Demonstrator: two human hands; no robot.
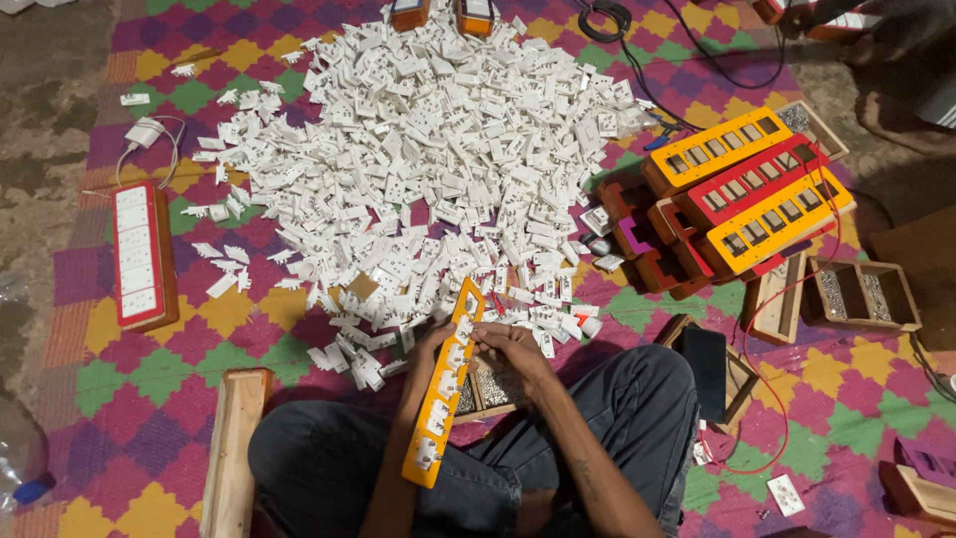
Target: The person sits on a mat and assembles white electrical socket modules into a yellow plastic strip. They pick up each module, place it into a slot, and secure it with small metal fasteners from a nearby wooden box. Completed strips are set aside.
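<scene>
I sit cross-legged on a patterned mat and hold a long yellow faceplate [442, 391] upright over my lap. My left hand [430, 351] grips its left edge near the upper part. My right hand [506, 349] rests on its right side, fingers pressing a small white socket module [460, 351] into one of the cut-outs. Several cut-outs lower on the plate hold white modules. A large heap of loose white socket and switch modules [418, 159] spreads across the mat just beyond my hands.
Stacked yellow and red faceplates on box frames [752, 189] lie to the right, with small wooden trays of screws [861, 294]. A finished red-rimmed board [139, 254] lies at left, a wooden piece [231, 448] near my left knee, red wire [787, 389] at right.
</scene>
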